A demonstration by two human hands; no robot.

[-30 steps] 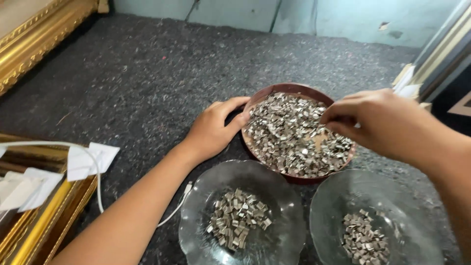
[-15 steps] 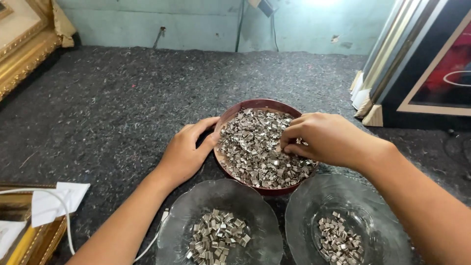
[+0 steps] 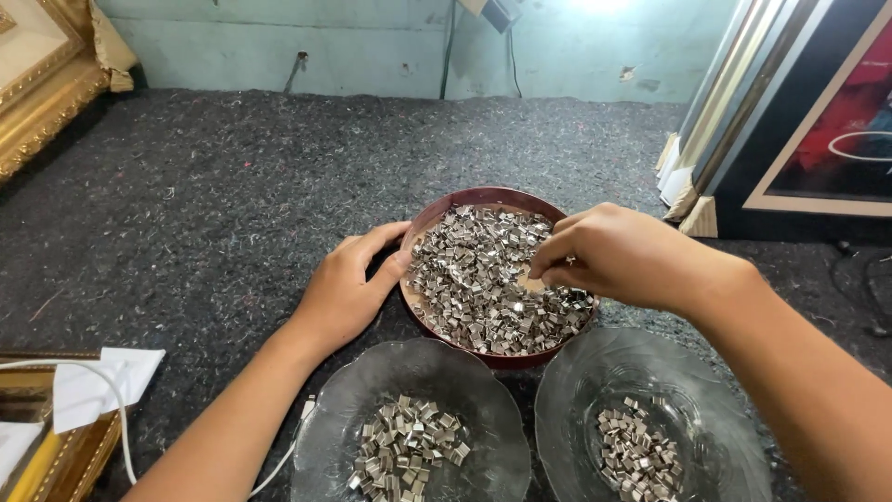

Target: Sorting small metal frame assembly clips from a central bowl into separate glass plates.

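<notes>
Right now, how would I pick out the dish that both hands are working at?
Start from the dark grey felt-covered table and find the three dishes near its front edge. Two are clear glass bowls, the left and the right, each holding a small heap of metal clips. The one you want is the reddish-brown bowl behind them, opaque and filled with far more clips.

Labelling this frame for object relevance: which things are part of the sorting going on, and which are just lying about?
In use:
- red-brown bowl heaped with small metal clips
- left glass dish and right glass dish, each holding some clips
- left hand on the bowl's rim
- right hand pinching among the clips

Lying about:
- gilt picture frames
- leaning framed pictures
- white cable
- white paper
</notes>
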